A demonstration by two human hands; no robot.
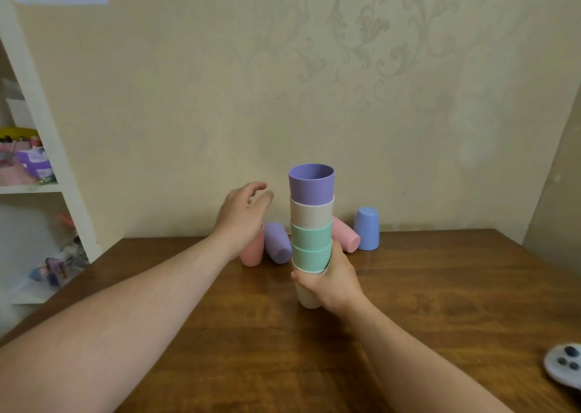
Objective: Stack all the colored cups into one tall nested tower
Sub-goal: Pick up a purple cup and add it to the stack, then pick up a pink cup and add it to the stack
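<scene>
A nested tower of cups (311, 224) stands in the middle of the wooden table (440, 302): cream at the bottom, two mint, a beige one, and a purple cup (311, 183) on top, mouths up. My right hand (333, 280) grips the tower's lower part. My left hand (242, 211) hovers with fingers apart just left of the tower's top, holding nothing. Behind it a pink cup (253, 252) stands upside down, partly hidden by the wrist, and a lilac cup (278, 242) lies on its side. Right of the tower lie a pink cup (345, 235) and an upturned blue cup (367, 228).
A wallpapered wall runs close behind the table's far edge. A white shelf unit (47, 148) with toys and boxes stands at the left. A white game controller (564, 362) lies at the table's right front edge.
</scene>
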